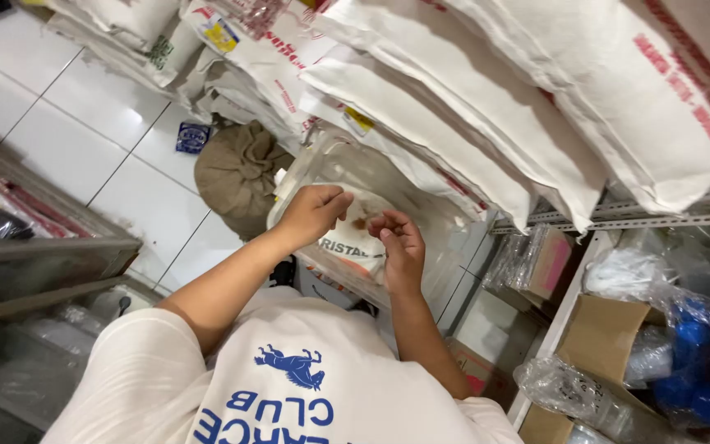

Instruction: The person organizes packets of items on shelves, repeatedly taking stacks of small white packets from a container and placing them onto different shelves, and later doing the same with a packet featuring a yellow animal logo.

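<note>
My left hand [314, 212] and my right hand [400, 247] are close together at chest height, both pinching the top of a small white plastic bag [355, 242]. The bag has coloured print on it and a brown patch near its top. It hangs just above a clear plastic tub [445, 238] that stands in front of me under the shelf. My white shirt with blue print [289, 386] fills the bottom of the view.
Large white sacks with red print [536, 107] lie stacked on a metal shelf [667, 215] above the tub. A brown burlap sack [236, 173] sits on the white tiled floor [108, 140]. At right is a cardboard box [601, 329] with bagged blue items; at left, a glass counter [43, 263].
</note>
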